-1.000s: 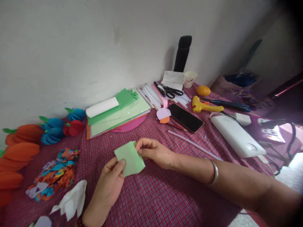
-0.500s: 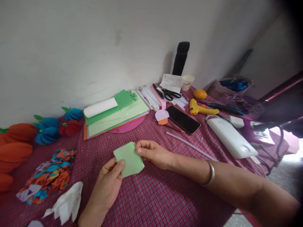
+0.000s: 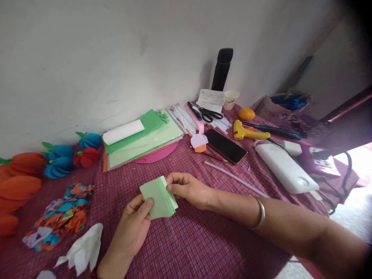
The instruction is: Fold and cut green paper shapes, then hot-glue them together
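Green slips [image 3: 155,198] are up between both hands: left hand [image 3: 136,219] pinches the stack's near-left side under its thumb, right hand [image 3: 188,190] pinches the far-right edge, where slips fan unevenly. Main risk: slips sliding out onto the cloth [image 3: 186,240] below the hands if that lone left thumb eases; a hard right-hand tug could also drag neighbours or crease corners, since the paper looks thin.

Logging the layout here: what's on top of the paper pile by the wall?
On the pile lie a green sheet, a white roll over it, and small green scraps at its right end. Whatever is directly under the roll and sheet is covered.
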`<state>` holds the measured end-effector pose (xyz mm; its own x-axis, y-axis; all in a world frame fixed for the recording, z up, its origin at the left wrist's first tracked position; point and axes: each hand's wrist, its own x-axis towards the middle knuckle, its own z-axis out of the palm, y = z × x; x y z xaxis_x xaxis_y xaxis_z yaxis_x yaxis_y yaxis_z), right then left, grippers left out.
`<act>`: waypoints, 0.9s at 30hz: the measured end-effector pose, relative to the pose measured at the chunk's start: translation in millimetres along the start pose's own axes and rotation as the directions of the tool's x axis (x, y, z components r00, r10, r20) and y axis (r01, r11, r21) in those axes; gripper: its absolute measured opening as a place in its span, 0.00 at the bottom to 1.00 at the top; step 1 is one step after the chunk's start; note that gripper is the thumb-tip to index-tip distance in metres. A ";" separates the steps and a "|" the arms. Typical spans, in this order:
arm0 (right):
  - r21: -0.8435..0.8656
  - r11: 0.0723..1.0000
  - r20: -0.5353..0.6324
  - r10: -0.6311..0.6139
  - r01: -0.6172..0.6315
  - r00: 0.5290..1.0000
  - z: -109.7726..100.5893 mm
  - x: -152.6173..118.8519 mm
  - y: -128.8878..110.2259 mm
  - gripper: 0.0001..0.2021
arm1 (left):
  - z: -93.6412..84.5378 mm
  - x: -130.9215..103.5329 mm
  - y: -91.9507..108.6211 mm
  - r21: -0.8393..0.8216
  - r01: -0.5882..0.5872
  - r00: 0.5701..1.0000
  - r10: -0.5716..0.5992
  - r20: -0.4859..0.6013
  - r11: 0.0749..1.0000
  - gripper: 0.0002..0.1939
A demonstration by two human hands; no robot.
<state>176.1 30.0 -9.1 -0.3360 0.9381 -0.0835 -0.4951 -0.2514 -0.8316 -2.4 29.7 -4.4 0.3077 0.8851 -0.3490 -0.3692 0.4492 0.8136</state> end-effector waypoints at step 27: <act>0.074 0.997 0.059 -0.003 -0.002 0.998 1.9 -1.8 1.5 0.17 | -2.4 1.4 -2.6 -0.025 0.015 1.000 -0.015 -0.001 1.000 0.11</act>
<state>174.5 27.4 -9.2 -0.3816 0.9230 -0.0484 -0.5522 -0.2697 -0.7889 -3.1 30.0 -8.1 0.3122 0.8784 -0.3620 -0.3865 0.4655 0.7962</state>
